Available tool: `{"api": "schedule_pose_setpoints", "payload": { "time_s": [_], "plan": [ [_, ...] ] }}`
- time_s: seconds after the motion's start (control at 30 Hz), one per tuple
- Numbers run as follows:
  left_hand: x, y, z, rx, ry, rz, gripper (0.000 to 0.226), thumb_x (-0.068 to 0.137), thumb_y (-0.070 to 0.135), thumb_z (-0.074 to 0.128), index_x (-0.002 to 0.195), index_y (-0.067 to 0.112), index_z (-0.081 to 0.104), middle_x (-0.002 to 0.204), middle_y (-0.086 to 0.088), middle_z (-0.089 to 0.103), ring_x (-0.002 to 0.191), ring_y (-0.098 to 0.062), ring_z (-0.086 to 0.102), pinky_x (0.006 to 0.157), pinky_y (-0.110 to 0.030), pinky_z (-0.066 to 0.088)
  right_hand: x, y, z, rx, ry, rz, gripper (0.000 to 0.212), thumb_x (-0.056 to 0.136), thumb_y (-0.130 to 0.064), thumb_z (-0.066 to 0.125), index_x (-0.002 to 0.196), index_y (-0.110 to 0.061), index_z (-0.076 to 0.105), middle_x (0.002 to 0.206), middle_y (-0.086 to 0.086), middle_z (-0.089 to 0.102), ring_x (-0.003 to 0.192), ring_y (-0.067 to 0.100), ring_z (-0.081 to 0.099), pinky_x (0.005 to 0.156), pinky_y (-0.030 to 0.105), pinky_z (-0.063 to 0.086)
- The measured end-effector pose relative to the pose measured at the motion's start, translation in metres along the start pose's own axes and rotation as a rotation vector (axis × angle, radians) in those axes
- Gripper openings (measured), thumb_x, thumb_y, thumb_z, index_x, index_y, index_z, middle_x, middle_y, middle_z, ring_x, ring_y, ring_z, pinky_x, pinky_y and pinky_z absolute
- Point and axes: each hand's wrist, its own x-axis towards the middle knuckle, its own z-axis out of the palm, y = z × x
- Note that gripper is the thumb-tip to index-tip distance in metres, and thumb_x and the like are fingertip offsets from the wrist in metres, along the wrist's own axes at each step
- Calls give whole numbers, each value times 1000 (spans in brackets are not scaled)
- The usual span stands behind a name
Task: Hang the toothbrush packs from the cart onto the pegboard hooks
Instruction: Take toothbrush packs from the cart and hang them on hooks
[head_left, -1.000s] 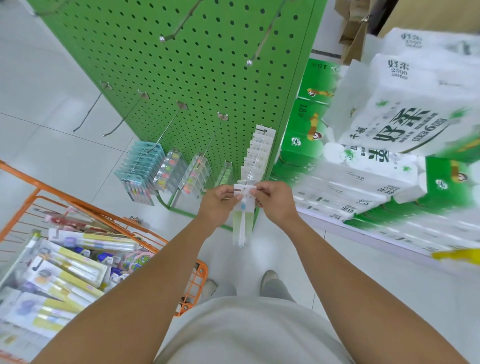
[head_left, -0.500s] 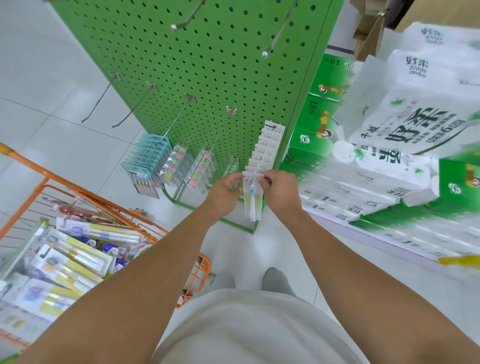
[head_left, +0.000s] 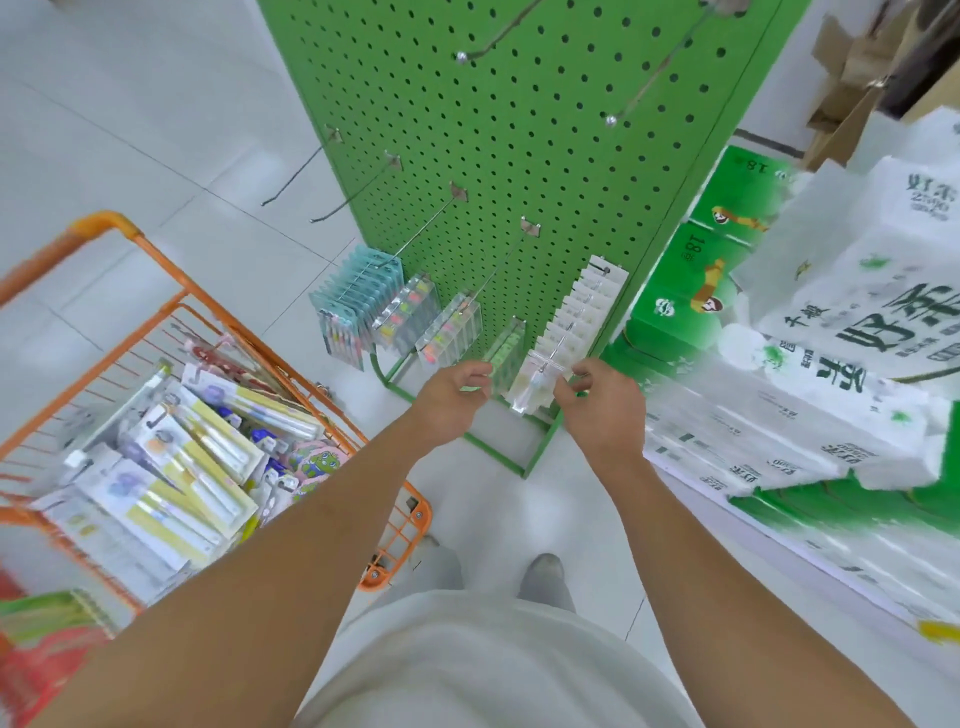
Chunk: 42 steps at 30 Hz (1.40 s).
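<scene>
1. Both hands have let go of the toothbrush pack (head_left: 535, 382), now hanging on the pegboard (head_left: 519, 130) hook.
2. Left hand (head_left: 453, 402) and right hand (head_left: 602, 402) flank the pack, fingers loosely curled, empty.
3. Cart (head_left: 104, 234) sits left of the pegboard.

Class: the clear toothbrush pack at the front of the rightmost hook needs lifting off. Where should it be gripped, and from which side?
Pinch the flat white header card of the clear toothbrush pack at its two top corners, coming from the front. It hangs from the hook wire through the card's middle, outermost in its row, so only the front and the corners are free.
</scene>
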Motion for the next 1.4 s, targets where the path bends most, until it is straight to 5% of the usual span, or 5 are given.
{"api": "schedule_pose_setpoints", "payload": {
  "time_s": [0.17,0.43,0.67,1.07,1.4],
  "plan": [
    [-31,-20,-46,-90,227,-34,23,96,14,60,118,18,65,111,-2,64,90,-16,59,71,-28,51,-34,-51,-2,226,132,-139,14,90,-28,69,97,-16,68,82,-5,69,70,15,66,65,29,51],
    [-102,-98,-170,-312,650,-211,8,90,7,67,85,14,66,69,-6,62,59,-20,55,56,-25,43,-83,-172,106,29,-651,-561,26,87,-42,70,108,-27,67,88,-11,68,77,12,65,76,32,55],
    [-178,-219,-280,-144,852,-384,27,86,27,72,109,15,66,91,-1,68,82,-21,65,79,-31,52,-137,-251,220,-54,-788,-509,20,86,-25,74,100,-13,67,84,2,67,78,22,62,73,33,49],
    [-180,-331,-420,73,691,-301,59,92,23,64,146,14,42,147,-5,47,129,-28,50,107,-38,41,-171,-408,355,-230,-683,-739,50,96,-19,61,144,-16,47,149,4,46,138,28,41,108,42,40],
    [-138,-356,-430,51,573,-246,23,97,15,58,118,13,65,139,-5,55,122,-25,56,82,-18,43,-135,-442,449,-616,-620,-920,29,87,-19,62,115,-20,58,100,3,70,105,28,62,117,45,19]
  ]
}}
